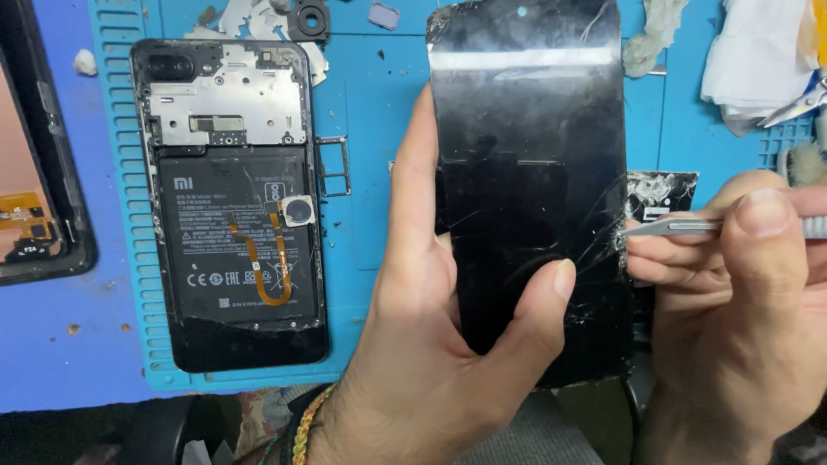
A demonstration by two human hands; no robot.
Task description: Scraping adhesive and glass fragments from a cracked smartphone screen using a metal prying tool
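The left hand [431, 344] holds a detached black screen panel [534, 181] upright above the worktop [52, 362]. The fingers run up the panel's left edge and the thumb presses on its face near the lower middle, so the hand is clamped around the panel. The panel is glossy and dark, reflecting a pale band near its top. Fine cracks spread from its right edge toward the middle, and glass at that edge is chipped and whitish. The upper left corner is also frayed.

The right hand [741, 293] pinches metal tweezers [672, 227] between thumb and fingers. The tweezer tip meets the cracked right edge of the panel.

On the blue mat [370, 198] to the left lies an opened phone body [233, 207], back cover off, showing a black battery, a silver metal plate and an orange flex cable. A small SIM tray [334, 166] lies just beside it. Another dark frame [43, 172] rests at the far left.
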